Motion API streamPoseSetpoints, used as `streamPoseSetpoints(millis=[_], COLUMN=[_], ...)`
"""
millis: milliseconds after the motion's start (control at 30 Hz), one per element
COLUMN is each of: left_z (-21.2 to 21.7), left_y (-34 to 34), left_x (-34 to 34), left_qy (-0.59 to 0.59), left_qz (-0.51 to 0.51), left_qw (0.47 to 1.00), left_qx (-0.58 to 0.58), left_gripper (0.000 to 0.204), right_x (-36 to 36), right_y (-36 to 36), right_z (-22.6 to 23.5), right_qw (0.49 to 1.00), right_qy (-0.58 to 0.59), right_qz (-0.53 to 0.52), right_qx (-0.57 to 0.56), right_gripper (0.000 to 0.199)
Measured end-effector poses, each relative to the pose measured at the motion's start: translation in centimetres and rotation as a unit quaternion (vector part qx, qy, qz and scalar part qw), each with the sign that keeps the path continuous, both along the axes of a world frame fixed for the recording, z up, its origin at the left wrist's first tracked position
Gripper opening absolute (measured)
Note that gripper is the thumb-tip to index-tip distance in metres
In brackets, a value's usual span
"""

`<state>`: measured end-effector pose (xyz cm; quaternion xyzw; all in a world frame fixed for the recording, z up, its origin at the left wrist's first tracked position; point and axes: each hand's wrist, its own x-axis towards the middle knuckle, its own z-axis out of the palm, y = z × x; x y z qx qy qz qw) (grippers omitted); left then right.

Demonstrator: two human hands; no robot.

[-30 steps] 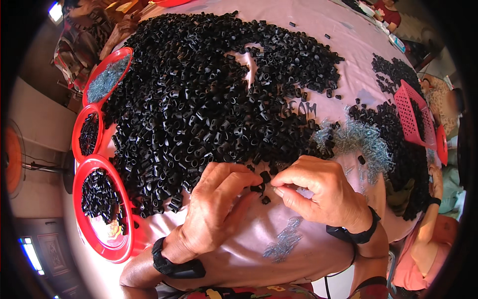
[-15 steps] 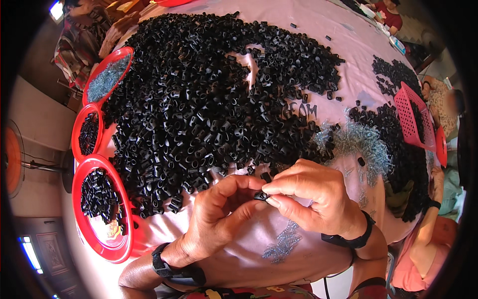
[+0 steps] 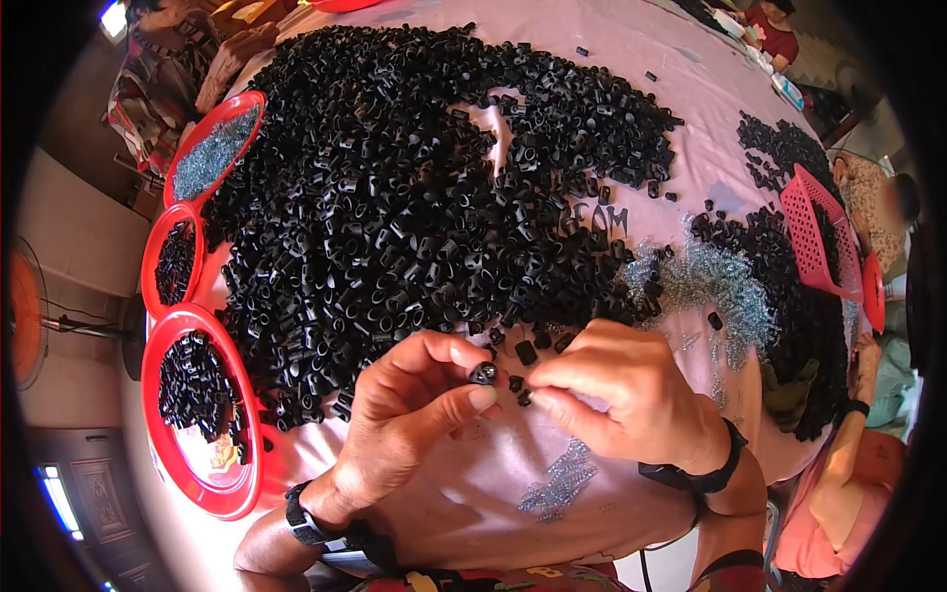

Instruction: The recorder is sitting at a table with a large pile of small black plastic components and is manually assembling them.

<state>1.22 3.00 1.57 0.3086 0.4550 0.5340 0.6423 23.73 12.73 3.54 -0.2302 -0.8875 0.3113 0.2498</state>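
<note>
Between thumb and forefinger, my left hand (image 3: 414, 405) pinches a small black plastic barrel piece (image 3: 482, 373), its end facing up. Just to its right, my right hand (image 3: 617, 395) has thumb and forefinger pressed together; whatever they hold is too small to make out. Small black pieces (image 3: 524, 397) show by the right fingertips. Beyond both hands spreads a large heap of hollow black plastic pieces (image 3: 395, 217). A small patch of tiny silvery-blue springs (image 3: 560, 483) lies on the cloth between my forearms.
Along the left edge stand red plastic trays: one with slim black parts (image 3: 254, 474), a smaller one (image 3: 148, 286) and one with springs (image 3: 258, 109). More springs (image 3: 725, 286) and black pieces lie right, near a pink basket (image 3: 809, 237). Other people sit around the cloth-covered table (image 3: 691, 148).
My hands have parted. The left moved slightly left with the black barrel piece, turning its end up; the right stayed near its place.
</note>
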Motion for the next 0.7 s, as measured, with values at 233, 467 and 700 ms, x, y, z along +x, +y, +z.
streamPoseSetpoints(millis=[233, 467, 700], left_z=[-0.5, -1.3, -0.8], left_y=[-0.6, -1.0, -1.0], left_x=[-1.3, -0.4, 0.4], left_qy=[-0.011, -0.038, 0.036], left_qz=[-0.028, -0.053, -0.042], left_qw=[1.0, 0.997, 0.998], left_qx=[-0.001, 0.029, -0.002], left_gripper=[0.032, 0.031, 0.033], right_x=[-0.2, -0.3, -0.7], right_y=[-0.6, -0.5, -0.7], right_z=[-1.2, -0.6, -0.2], right_qw=[0.991, 0.992, 0.998], right_qy=[-0.125, -0.122, 0.055], right_qz=[0.015, -0.005, -0.036], right_qx=[0.048, 0.041, -0.019], right_gripper=[0.02, 0.018, 0.022])
